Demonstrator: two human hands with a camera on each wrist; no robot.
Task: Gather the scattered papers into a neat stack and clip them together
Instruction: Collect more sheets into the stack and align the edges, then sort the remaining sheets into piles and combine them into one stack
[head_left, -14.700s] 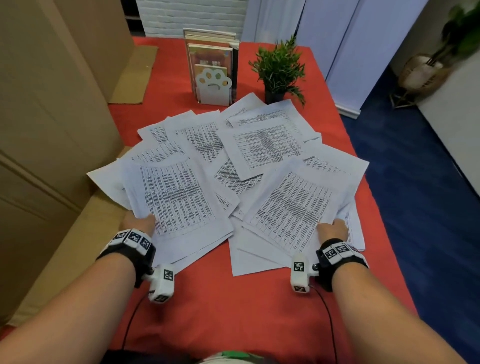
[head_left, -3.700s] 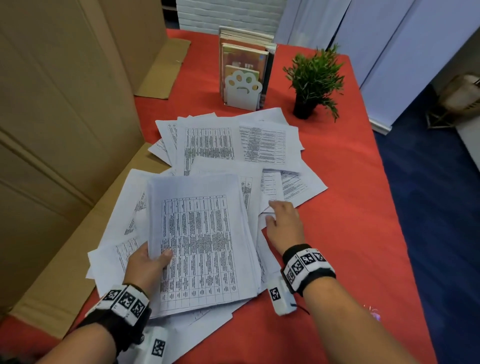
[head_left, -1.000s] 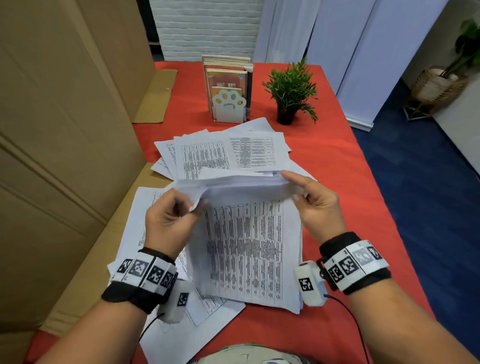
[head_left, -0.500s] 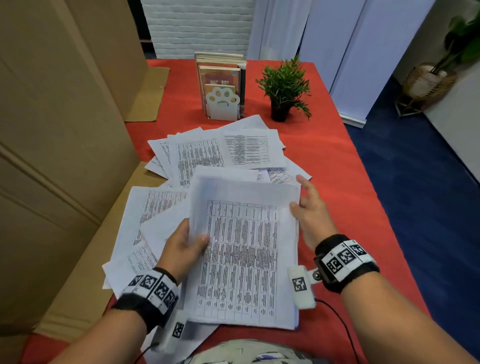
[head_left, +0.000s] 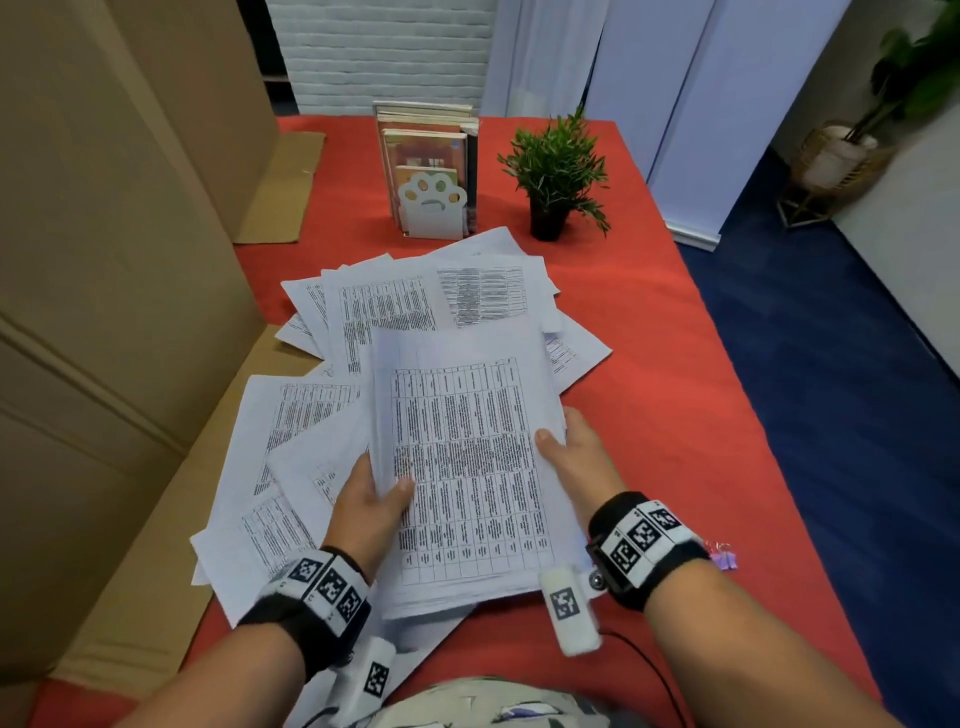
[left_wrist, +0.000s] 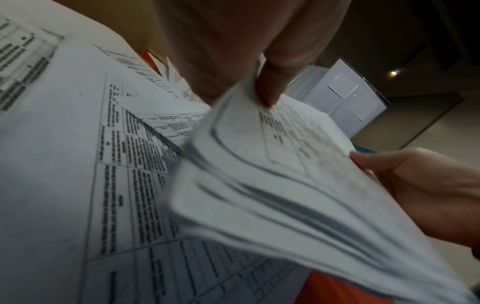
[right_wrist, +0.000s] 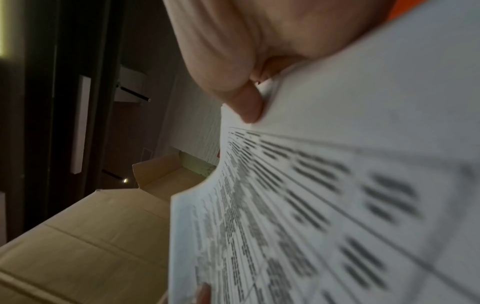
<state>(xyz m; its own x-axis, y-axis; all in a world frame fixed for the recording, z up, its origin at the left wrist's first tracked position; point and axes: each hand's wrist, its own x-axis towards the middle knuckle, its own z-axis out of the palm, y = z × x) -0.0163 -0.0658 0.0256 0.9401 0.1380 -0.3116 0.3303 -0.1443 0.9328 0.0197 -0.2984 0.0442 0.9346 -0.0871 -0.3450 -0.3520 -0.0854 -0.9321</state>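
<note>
The left hand (head_left: 371, 512) and right hand (head_left: 571, 457) each have their grip clamped on opposite side edges of the gathered stack (head_left: 467, 467), held above the red worktop (head_left: 675, 415). Behind the stack, loose papers (head_left: 384, 306) lie scattered; beyond them stands a bookend (head_left: 432, 208).

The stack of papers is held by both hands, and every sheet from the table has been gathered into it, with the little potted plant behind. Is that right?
Not quite. Both the left hand and the right hand do hold the stack of papers, and the potted plant stands behind, but the head view shows many loose sheets lying ungathered on the red table.
</note>
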